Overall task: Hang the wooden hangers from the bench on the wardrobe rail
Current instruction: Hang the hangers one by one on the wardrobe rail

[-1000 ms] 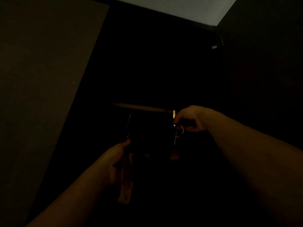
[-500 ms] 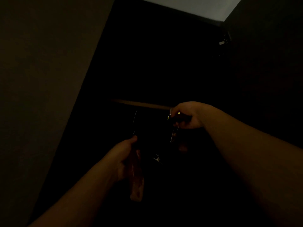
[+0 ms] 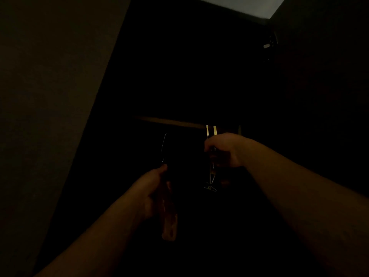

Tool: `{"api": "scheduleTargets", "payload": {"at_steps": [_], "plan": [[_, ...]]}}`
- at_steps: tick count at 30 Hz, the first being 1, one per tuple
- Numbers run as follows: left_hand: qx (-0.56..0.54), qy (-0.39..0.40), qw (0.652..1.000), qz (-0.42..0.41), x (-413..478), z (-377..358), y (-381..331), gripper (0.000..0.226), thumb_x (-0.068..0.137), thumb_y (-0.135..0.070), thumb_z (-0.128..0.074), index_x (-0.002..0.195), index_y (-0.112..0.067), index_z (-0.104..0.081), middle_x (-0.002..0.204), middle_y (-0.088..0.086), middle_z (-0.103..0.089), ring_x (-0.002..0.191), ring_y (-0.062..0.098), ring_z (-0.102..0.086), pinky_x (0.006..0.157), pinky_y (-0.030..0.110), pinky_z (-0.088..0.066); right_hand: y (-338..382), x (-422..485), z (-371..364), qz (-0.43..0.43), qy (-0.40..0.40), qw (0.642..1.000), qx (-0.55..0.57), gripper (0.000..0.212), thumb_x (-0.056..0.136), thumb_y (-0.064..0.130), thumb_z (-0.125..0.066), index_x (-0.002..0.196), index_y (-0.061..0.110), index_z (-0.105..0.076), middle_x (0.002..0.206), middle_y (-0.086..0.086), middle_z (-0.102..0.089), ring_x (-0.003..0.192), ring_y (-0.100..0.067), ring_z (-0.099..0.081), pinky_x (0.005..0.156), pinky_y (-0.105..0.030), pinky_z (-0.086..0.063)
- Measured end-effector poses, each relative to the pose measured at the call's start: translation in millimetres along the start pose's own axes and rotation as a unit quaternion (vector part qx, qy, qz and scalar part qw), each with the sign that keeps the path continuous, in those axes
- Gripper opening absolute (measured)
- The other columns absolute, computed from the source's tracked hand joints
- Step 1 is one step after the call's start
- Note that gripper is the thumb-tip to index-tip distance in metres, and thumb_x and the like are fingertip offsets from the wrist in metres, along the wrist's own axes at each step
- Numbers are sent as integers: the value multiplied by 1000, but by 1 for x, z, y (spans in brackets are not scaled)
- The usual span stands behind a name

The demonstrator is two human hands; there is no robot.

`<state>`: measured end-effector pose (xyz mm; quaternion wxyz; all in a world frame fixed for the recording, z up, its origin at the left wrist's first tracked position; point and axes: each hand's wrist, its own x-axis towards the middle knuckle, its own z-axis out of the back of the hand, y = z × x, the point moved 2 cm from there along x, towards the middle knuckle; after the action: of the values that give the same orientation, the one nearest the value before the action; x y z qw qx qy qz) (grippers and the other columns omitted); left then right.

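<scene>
The scene is very dark. A wardrobe rail (image 3: pixel 169 121) runs across the middle of the open wardrobe. My right hand (image 3: pixel 225 148) is closed on a wooden hanger (image 3: pixel 212 172) right under the rail, and two bright metal hooks (image 3: pixel 211 130) sit over the rail just above my fingers. My left hand (image 3: pixel 153 188) grips a second wooden hanger (image 3: pixel 169 222), whose wooden body hangs down below my fist. Its thin metal hook (image 3: pixel 163 146) points up, below the rail and left of my right hand.
A tall wardrobe panel or door (image 3: pixel 50 96) fills the left side. A pale patch of ceiling (image 3: pixel 239 5) shows at the top. A small metal fitting (image 3: pixel 268 44) glints at the upper right. The wardrobe interior is black.
My right hand has dropped slightly under the rail, and two hooks now show over the rail above it. My left hand with its hanger has shifted a little left and down.
</scene>
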<state>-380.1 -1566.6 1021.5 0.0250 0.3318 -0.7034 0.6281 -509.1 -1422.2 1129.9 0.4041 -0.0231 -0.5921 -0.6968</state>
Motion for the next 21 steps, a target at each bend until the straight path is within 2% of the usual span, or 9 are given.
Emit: {"api": "scheduleTargets", "payload": {"at_steps": [4,6,9,11,13,14,16,19,21], "plan": [[11,-12,1000,2,-6,-9,-3,36,105,-36,-37,93,-10,-58,36,-1,-56,25,8,-52,29,14,-39,-6,-6,5,-8,-35,998,-48,11,85,8,-61,95,9,-63,111,-17,-64,100,-32,-65,95,-46,-53],[18,-19,1000,2,-7,-15,-6,37,105,-37,-38,88,-11,-58,35,-2,-55,25,8,-51,29,14,-38,-6,-9,6,-9,-49,997,-66,17,83,12,-63,100,9,-64,123,-19,-64,109,-35,-65,94,-47,-53],[17,-15,1000,4,-7,-23,-9,37,105,-38,-38,89,-11,-58,36,-2,-56,26,8,-53,29,16,-40,-4,-14,8,37,-91,989,-115,37,90,20,-62,124,6,-59,124,-13,-60,116,-34,-60,85,-34,-54],[18,-17,1000,2,-7,-30,-11,36,105,-37,-38,89,-11,-59,36,-1,-57,26,8,-53,29,15,-39,2,-26,13,91,-177,951,-236,44,90,35,-58,124,6,-59,120,-11,-58,116,-34,-57,87,-40,-54],[22,-16,1000,0,-8,-38,-13,36,105,-39,-38,91,-12,-58,36,-2,-57,26,8,-53,30,17,-39,11,-52,13,154,-243,897,-335,40,86,49,-51,98,12,-62,106,-11,-55,98,-31,-57,78,-37,-53],[22,-12,1000,1,-8,-42,-14,36,105,-39,-38,93,-11,-58,37,-1,-57,27,9,-53,31,18,-40,14,-69,9,191,-237,891,-338,38,87,50,-49,81,13,-57,91,-10,-55,79,-25,-56,63,-29,-48],[1,-5,1000,0,-4,-49,-17,39,105,-39,-36,100,-8,-59,47,3,-61,34,13,-58,34,20,-44,18,-105,-6,187,-151,920,-308,44,91,50,-51,71,10,-53,70,-7,-56,54,-18,-51,46,-22,-38],[-29,-9,1000,0,5,-59,-22,46,106,-41,-33,118,-4,-59,90,16,-68,75,29,-67,56,37,-52,11,-148,-26,36,14,945,-324,56,89,62,-51,87,10,-69,85,-11,-73,62,-21,-64,51,-25,-48],[-25,-41,999,-10,11,-63,-23,47,105,-41,-34,125,-7,-59,110,18,-69,95,34,-67,69,42,-55,9,-158,-28,34,32,947,-317,48,92,54,-54,85,10,-72,71,-6,-73,62,-20,-65,50,-24,-48]]}}
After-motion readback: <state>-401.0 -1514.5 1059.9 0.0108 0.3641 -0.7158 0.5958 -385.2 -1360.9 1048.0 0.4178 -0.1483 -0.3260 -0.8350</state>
